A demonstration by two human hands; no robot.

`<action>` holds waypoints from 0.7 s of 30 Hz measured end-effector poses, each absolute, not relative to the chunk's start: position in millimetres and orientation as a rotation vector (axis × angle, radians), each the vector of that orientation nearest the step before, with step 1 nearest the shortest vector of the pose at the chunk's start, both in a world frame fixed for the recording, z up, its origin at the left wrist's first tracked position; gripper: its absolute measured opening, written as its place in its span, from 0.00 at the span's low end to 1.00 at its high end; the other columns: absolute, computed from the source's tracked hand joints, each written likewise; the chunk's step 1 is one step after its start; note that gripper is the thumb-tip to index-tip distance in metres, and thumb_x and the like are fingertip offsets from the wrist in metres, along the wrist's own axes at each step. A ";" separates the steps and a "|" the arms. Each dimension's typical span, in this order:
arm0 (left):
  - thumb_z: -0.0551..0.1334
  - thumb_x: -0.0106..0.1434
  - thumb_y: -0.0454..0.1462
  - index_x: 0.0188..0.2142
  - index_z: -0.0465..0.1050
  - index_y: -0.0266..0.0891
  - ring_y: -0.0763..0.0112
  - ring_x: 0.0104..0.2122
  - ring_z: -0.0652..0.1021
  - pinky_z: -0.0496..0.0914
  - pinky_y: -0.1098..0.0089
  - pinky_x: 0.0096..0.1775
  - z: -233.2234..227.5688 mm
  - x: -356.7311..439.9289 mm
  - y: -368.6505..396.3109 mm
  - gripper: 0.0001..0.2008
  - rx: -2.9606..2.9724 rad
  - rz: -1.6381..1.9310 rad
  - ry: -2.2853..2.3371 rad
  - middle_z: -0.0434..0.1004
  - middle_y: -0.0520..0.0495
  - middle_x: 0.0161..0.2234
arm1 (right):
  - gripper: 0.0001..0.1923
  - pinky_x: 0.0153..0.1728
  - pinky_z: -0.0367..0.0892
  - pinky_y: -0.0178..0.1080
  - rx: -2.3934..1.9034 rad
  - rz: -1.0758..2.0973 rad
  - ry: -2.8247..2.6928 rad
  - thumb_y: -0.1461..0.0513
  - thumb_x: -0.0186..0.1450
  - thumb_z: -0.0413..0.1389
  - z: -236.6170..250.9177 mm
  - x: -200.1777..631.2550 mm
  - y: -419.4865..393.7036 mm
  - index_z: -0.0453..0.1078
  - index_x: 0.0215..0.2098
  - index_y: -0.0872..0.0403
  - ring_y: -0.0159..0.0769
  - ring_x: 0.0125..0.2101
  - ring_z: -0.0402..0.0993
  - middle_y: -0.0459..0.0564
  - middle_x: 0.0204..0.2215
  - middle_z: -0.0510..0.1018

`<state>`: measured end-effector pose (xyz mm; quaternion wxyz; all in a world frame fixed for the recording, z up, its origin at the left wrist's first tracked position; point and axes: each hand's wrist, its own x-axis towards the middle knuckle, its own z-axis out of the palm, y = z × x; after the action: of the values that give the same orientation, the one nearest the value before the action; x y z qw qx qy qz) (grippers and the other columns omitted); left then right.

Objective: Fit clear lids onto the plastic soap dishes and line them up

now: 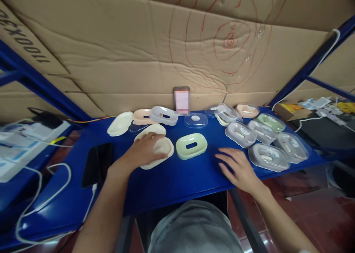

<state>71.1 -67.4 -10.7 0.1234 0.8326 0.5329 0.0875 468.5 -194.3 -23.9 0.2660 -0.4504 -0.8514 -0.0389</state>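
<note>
My left hand (146, 149) is closed over a cream soap dish tray (162, 146), thumb along its near side and fingers across its left end. Under and behind it lies another cream soap dish part (156, 129), partly covered by my hand. A pale green soap dish tray (182, 151) with a slot in its middle sits between my two hands, touched by neither. My right hand (237, 168) holds nothing; its fingers are spread just above the blue table, to the right of the green tray and left of the lidded dishes.
Several clear-lidded soap dishes (240, 134) crowd the table's right side. A clear lid (196, 120), a grey tray (163, 116), a peach tray (141, 115) and a cream piece (120, 123) line the back. A phone (182, 100) leans on the cardboard; a black phone (97, 164) with cable lies left.
</note>
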 end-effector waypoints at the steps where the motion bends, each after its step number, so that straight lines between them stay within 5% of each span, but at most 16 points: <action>1: 0.69 0.61 0.57 0.67 0.69 0.45 0.43 0.67 0.71 0.64 0.46 0.66 -11.8 72.5 -66.4 0.39 2.427 0.243 1.534 0.72 0.36 0.66 | 0.23 0.61 0.71 0.56 -1.155 -0.041 -2.404 0.59 0.77 0.55 -14.7 454.9 -175.3 0.67 0.69 0.47 0.50 0.63 0.73 0.58 0.65 0.75; 6: 0.69 0.64 0.54 0.70 0.65 0.41 0.42 0.66 0.70 0.64 0.45 0.67 -18.8 81.7 -60.6 0.40 2.413 0.279 1.518 0.68 0.33 0.66 | 0.33 0.71 0.58 0.65 -0.959 0.162 -2.668 0.50 0.73 0.62 3.6 415.9 -93.3 0.65 0.72 0.49 0.57 0.75 0.56 0.60 0.75 0.61; 15: 0.67 0.70 0.49 0.73 0.61 0.42 0.43 0.63 0.72 0.66 0.43 0.64 -31.1 123.7 -83.0 0.37 2.605 0.525 1.315 0.69 0.33 0.63 | 0.17 0.64 0.68 0.63 -1.233 0.157 -2.536 0.52 0.78 0.56 -23.8 427.9 -68.8 0.79 0.58 0.49 0.59 0.71 0.64 0.57 0.63 0.79; 21: 0.63 0.73 0.53 0.76 0.53 0.47 0.46 0.64 0.71 0.68 0.47 0.64 -40.9 157.3 -100.4 0.39 2.597 0.597 0.996 0.67 0.34 0.65 | 0.20 0.67 0.61 0.69 -1.227 0.162 -2.546 0.50 0.76 0.58 -25.6 425.6 -69.3 0.77 0.62 0.48 0.60 0.73 0.59 0.58 0.66 0.75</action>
<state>157.3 -100.4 -40.9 0.1479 0.9028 0.3464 0.2075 425.6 -69.3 -25.6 0.1546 -0.4282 -0.8886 0.0567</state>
